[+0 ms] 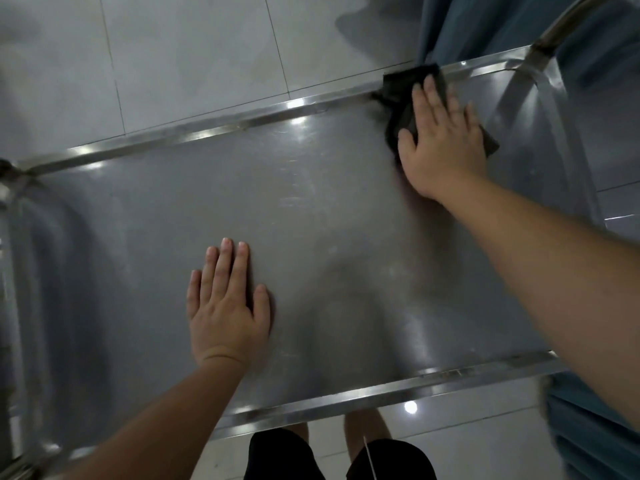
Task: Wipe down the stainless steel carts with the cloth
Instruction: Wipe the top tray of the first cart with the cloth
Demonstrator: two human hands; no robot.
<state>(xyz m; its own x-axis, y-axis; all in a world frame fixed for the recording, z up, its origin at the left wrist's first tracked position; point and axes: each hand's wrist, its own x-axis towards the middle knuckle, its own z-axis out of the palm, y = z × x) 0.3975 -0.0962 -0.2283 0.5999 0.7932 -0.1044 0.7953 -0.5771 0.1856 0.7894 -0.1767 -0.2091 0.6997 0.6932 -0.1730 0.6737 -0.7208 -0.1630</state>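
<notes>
Right hand (441, 140) is pressing flat on the dark cloth (403, 90) at the cart top's (311, 209) far right rim, left hand (227, 303) is bracing flat and empty; cloth is overhanging the rim, risking snagging or dropping off.

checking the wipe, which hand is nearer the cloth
Right. The right hand lies flat on the dark cloth at the cart's far rim. The left hand rests flat on the bare steel, well apart from it.

Cart top (242, 188) – brushed steel, faintly scratched, glossy rim; cloth (401, 95) – dark, matt; floor tiles (190, 57) – smooth, glazed
</notes>
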